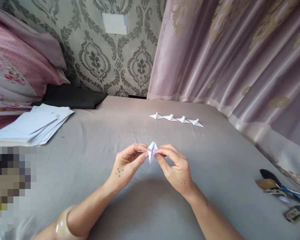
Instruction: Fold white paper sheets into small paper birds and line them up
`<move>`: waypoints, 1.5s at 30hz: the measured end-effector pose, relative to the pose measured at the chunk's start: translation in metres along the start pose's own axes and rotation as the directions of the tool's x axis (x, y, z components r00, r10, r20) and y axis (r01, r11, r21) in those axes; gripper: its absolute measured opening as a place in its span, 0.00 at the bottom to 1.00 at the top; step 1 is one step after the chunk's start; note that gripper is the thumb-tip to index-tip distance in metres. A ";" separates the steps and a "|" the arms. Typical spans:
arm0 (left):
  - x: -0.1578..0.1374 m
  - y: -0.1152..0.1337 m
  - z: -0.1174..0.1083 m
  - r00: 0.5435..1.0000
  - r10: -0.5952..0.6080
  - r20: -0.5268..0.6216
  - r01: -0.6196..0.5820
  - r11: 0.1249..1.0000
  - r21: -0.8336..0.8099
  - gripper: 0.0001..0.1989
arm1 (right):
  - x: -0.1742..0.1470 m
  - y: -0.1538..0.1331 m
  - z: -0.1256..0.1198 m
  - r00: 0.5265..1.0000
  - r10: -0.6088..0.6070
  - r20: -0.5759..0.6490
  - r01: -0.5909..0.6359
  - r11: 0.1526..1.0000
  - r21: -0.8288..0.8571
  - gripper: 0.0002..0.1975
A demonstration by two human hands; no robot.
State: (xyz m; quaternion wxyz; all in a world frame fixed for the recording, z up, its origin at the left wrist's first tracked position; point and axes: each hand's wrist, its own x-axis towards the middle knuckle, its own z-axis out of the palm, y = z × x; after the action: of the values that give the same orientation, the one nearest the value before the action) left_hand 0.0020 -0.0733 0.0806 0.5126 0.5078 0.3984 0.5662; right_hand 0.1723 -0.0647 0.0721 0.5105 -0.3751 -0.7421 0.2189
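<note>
A: Got eyes on the folded paper?
B: Yes. Pinched midway between left hand and right hand, over gray cloth, with one point up and one down.
A: Reading grip as open or closed?
B: Closed on both sides. Gripping opposite side edges between thumb and fingers. Touching at fingertips only, clear of both palms.
A: See anything nearby?
B: Yes. Seeing four folded paper birds in a row beyond the hands, slightly right. Also noting a paper stack well apart, far left.
</note>
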 end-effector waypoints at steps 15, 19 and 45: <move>0.002 0.000 -0.002 0.996 -0.074 0.048 0.074 0.997 -0.008 0.05 | -0.002 -0.006 0.002 0.999 -0.033 0.007 0.033 0.999 -0.002 0.08; 0.000 -0.001 -0.002 0.997 -0.080 -0.008 0.080 0.997 0.005 0.06 | -0.004 -0.007 0.003 0.998 -0.053 0.017 0.053 0.999 0.004 0.08; 0.011 0.005 -0.024 0.934 0.130 0.333 -0.153 0.987 0.044 0.03 | 0.002 -0.009 -0.007 0.984 -0.009 0.179 -0.018 0.988 0.151 0.08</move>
State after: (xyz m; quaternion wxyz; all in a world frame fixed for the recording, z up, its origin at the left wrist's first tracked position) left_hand -0.0221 -0.0620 0.0831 0.5122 0.6397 0.2890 0.4948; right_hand 0.1754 -0.0695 0.0822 0.4683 -0.3158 -0.7653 0.3087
